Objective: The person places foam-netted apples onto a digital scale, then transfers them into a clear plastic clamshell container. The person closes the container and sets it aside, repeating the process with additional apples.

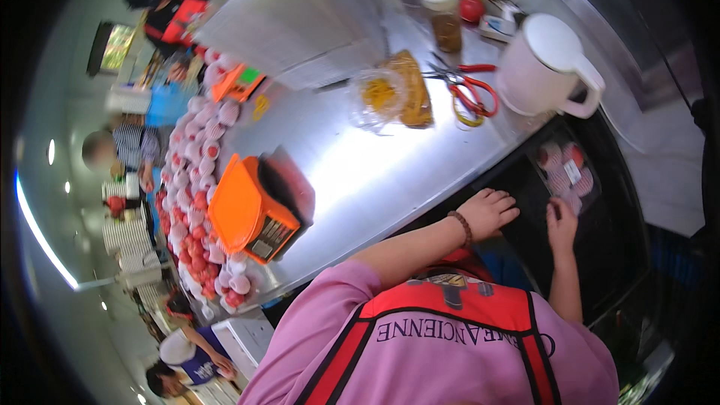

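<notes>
A packet of foam-sleeved red fruit [567, 171] lies in the black crate [536, 251] beside the metal worktop [390, 199]. The right hand [562, 226], fingers bent, is at the packet's near edge; whether it grips cannot be told. The left hand [486, 214], fingers loosely extended, is at the crate's left side

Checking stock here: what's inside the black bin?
A clear pack of netted red fruit shows inside the black bin, at the right hand. Anything beneath the pack is covered.
</notes>
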`<state>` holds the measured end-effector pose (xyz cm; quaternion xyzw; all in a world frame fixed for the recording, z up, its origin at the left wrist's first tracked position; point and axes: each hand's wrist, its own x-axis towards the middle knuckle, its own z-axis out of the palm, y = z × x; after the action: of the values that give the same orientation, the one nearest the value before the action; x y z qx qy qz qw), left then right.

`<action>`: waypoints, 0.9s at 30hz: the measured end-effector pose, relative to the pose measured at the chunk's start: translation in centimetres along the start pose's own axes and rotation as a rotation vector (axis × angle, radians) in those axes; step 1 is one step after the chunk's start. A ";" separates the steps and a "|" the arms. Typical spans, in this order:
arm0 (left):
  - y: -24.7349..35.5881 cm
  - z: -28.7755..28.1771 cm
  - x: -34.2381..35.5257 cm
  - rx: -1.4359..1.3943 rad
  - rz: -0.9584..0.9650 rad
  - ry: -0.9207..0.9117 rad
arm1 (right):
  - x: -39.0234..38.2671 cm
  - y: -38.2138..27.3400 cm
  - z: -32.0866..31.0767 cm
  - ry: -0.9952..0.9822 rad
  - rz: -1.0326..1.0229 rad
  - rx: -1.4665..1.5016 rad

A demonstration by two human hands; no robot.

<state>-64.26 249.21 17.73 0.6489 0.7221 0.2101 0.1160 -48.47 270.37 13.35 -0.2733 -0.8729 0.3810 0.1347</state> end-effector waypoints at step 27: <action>-0.5 -11.4 -72.9 0.288 -1.564 1.026 | -8.6 -54.8 39.6 -0.478 -0.703 0.418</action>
<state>-60.13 175.56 19.92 -0.1826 0.9342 0.2415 -0.1889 -79.53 211.26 26.96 0.1670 -0.8237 0.5319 0.1029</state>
